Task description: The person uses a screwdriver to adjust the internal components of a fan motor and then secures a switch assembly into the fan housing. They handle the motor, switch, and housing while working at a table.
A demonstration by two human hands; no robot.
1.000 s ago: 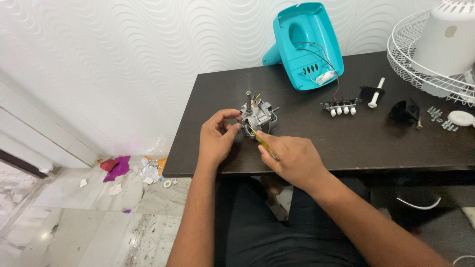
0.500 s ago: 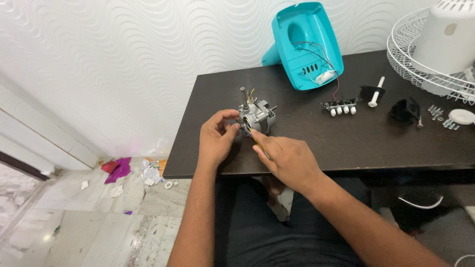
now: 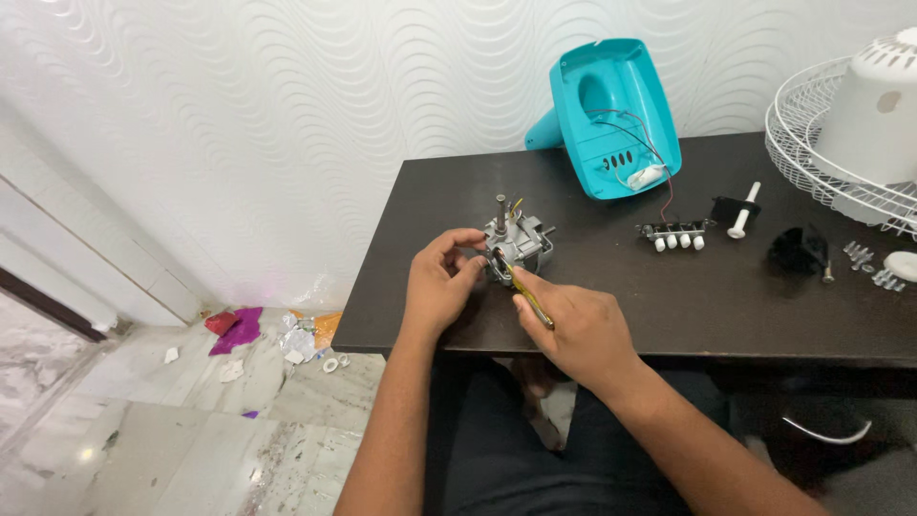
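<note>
A small grey metal fan motor (image 3: 518,245) with an upright shaft stands on the dark table (image 3: 611,296) near its front left part. My left hand (image 3: 441,283) grips the motor's left side with fingertips. My right hand (image 3: 579,330) holds a yellow-handled screwdriver (image 3: 528,296), its tip set against the motor's front face.
A turquoise plastic fan housing (image 3: 616,115) with loose wires leans at the table's back. A white switch block (image 3: 673,234), a black-and-white knob (image 3: 737,210), a black part (image 3: 800,250), small white pieces (image 3: 884,268) and a white fan guard (image 3: 845,143) lie to the right. Litter (image 3: 277,334) lies on the floor at left.
My hands and the motor have stayed nearly in place; the right hand with the screwdriver has shifted slightly and the motor has turned a little.
</note>
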